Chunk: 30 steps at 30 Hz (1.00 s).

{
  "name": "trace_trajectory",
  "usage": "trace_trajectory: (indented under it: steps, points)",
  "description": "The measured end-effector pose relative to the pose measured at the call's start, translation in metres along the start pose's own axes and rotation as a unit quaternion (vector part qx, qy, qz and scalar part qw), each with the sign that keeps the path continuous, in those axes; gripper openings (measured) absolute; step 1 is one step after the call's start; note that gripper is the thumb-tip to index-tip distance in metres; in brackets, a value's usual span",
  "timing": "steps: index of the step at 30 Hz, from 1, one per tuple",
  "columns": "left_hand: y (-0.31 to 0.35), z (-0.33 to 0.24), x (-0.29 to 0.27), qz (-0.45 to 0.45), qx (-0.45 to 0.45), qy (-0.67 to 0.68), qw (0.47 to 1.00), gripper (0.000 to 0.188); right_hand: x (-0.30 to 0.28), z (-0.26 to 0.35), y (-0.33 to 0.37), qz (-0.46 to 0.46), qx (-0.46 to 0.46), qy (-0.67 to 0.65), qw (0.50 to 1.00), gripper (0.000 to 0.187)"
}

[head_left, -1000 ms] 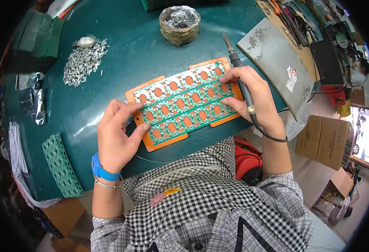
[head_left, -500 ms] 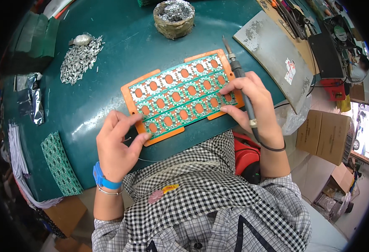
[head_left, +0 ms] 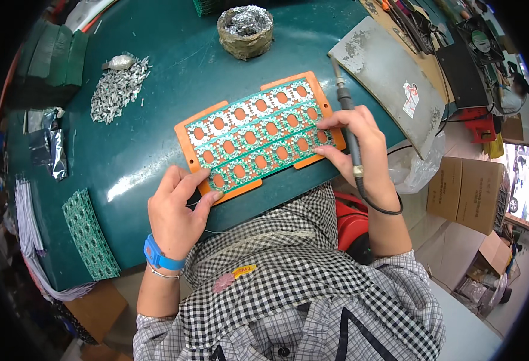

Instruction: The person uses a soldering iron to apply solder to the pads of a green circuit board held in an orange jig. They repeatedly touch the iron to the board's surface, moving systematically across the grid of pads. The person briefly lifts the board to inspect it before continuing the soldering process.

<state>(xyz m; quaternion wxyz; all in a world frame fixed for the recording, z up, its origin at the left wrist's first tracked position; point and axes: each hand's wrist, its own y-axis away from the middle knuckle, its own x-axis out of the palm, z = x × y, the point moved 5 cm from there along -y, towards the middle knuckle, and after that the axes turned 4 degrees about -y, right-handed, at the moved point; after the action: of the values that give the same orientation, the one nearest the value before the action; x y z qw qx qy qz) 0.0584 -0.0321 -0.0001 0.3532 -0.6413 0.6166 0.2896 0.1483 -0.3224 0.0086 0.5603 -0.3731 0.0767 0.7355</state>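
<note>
The left hand point(head_left: 177, 207) and the right hand point(head_left: 362, 144) each pinch one end of the green panel point(head_left: 261, 133) on the orange tray point(head_left: 183, 141). If the soldering iron point(head_left: 353, 141) slips, it may scorch the panel.

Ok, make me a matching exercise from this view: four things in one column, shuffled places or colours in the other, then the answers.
Things
1. circuit panel
2. soldering iron
3. foil-filled pot
4. wristband

Places or colours
A. blue
B. in the right hand
C. set in an orange tray
D. far part of the green table

Pairs: 1-C, 2-B, 3-D, 4-A
</note>
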Motion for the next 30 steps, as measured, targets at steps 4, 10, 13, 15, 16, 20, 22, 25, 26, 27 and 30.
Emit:
trace_trajectory:
  steps: [4,10,13,15,16,20,22,25,26,27,30]
  points:
    - [-0.001,-0.005,0.001,-0.007,0.014,0.02,1.0,0.039,-0.003,-0.011,0.004,-0.008,0.039,-0.033,0.999,0.047]
    - [-0.007,-0.01,0.004,0.008,0.003,0.005,1.0,0.034,-0.002,-0.017,0.002,-0.027,0.055,-0.084,0.995,0.05]
    - [-0.01,-0.009,-0.001,0.022,0.007,0.019,1.0,0.032,-0.014,-0.019,0.002,-0.05,0.062,-0.093,0.992,0.049]
    - [-0.011,-0.005,-0.004,0.016,0.004,0.061,0.998,0.03,-0.036,-0.03,0.008,-0.087,0.043,-0.041,0.994,0.047]
    - [-0.015,-0.004,-0.009,0.007,0.0,0.058,0.998,0.028,-0.051,-0.045,0.017,-0.153,0.052,-0.027,0.986,0.047]
    - [-0.03,0.009,-0.027,-0.036,-0.009,0.036,0.999,0.027,-0.133,-0.097,0.047,-0.393,0.141,0.132,0.899,0.048]
    - [-0.037,0.018,-0.027,-0.051,-0.001,0.021,0.998,0.026,-0.16,-0.135,0.066,-0.369,0.231,0.307,0.846,0.048]
    - [-0.045,0.032,-0.016,-0.042,-0.022,0.043,0.998,0.027,-0.175,-0.187,0.089,-0.395,0.291,0.202,0.848,0.053]
    - [-0.048,0.032,-0.011,-0.037,-0.017,0.052,0.998,0.027,-0.178,-0.202,0.096,-0.422,0.256,0.108,0.863,0.056]
    - [-0.048,0.031,-0.009,-0.033,-0.017,0.056,0.998,0.027,-0.18,-0.208,0.098,-0.428,0.258,0.078,0.862,0.056]
    - [-0.047,0.038,-0.001,-0.021,-0.026,0.054,0.998,0.03,-0.18,-0.221,0.103,-0.443,0.234,-0.038,0.865,0.055]
